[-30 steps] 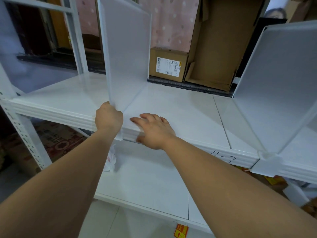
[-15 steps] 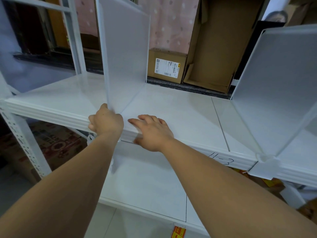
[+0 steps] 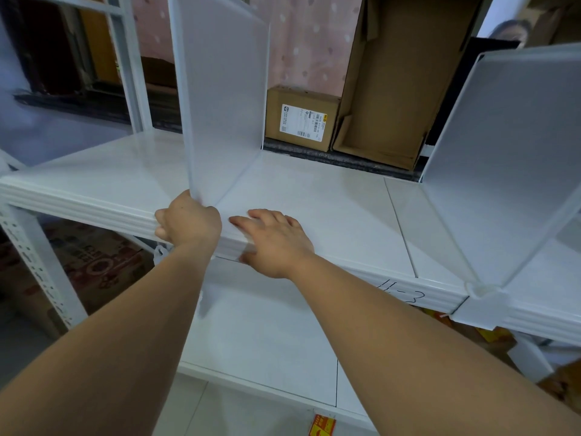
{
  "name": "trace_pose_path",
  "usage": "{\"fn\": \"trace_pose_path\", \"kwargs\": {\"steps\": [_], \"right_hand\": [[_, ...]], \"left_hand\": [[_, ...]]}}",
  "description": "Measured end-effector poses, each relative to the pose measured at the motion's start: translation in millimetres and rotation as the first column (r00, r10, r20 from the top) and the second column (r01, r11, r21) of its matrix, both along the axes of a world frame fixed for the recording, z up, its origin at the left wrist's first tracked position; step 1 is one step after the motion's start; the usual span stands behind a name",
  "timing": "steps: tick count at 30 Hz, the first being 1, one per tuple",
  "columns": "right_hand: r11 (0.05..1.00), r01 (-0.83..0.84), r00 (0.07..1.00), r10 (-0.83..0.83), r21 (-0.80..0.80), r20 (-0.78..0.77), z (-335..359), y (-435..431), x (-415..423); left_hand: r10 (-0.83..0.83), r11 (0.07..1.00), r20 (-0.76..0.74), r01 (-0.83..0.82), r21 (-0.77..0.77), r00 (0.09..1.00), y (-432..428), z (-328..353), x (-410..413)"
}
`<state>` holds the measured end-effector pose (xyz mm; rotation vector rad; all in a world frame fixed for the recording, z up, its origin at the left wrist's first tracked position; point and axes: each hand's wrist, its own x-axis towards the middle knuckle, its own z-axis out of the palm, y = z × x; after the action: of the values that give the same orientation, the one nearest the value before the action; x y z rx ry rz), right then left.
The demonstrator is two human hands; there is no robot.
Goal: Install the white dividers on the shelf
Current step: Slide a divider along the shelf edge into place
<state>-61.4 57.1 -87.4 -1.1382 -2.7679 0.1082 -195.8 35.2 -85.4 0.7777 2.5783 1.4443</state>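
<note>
Two dividers (image 3: 223, 99) stand on the white shelf (image 3: 314, 199); cardboard boxes (image 3: 301, 118) behind.

The left hand (image 3: 188, 220) grips the upright divider (image 3: 223, 105) by its near bottom corner at the shelf (image 3: 330, 199) lip. The right hand (image 3: 273, 240) lies flat beside it. A second divider (image 3: 503, 152) stands right.

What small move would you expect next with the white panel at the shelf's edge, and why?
Probably push the left divider's front corner down onto the shelf lip. The left hand grips that corner at the front edge, the right hand lies flat beside it, and the right divider has a clip hooked over the lip.
</note>
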Motion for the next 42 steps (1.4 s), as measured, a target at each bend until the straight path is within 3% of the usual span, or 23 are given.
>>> {"fn": "trace_pose_path", "kwargs": {"steps": [8,16,23,33,36,42], "right_hand": [[1.0,-0.002,1.0,0.002,0.021,0.004,-0.1,0.0,0.2],[1.0,0.004,1.0,-0.004,0.01,0.008,0.4,0.7,-1.2],[1.0,0.006,1.0,-0.006,-0.011,0.0,2.1,0.0,0.5],[1.0,-0.005,1.0,0.005,0.001,0.026,1.8,0.6,0.5],[1.0,-0.005,1.0,0.005,0.012,0.015,0.2,0.5,0.3],[1.0,-0.011,1.0,0.011,0.019,0.005,-0.4,0.9,1.6]], "left_hand": [[-0.078,0.991,-0.037,0.074,-0.111,0.996,-12.2,6.4,-0.9],[-0.13,0.989,-0.066,0.125,-0.073,0.989,-21.7,3.9,1.2],[-0.201,0.937,-0.222,0.253,0.242,0.954,-34.9,21.6,-8.5],[-0.146,0.855,-0.43,0.333,0.399,0.891,-34.0,145.2,-13.4],[-0.2,0.793,-0.448,0.412,0.448,0.871,-31.7,180.5,-14.2],[-0.164,0.921,-0.618,0.344,0.183,0.769,-31.0,196.0,-13.1]]}}
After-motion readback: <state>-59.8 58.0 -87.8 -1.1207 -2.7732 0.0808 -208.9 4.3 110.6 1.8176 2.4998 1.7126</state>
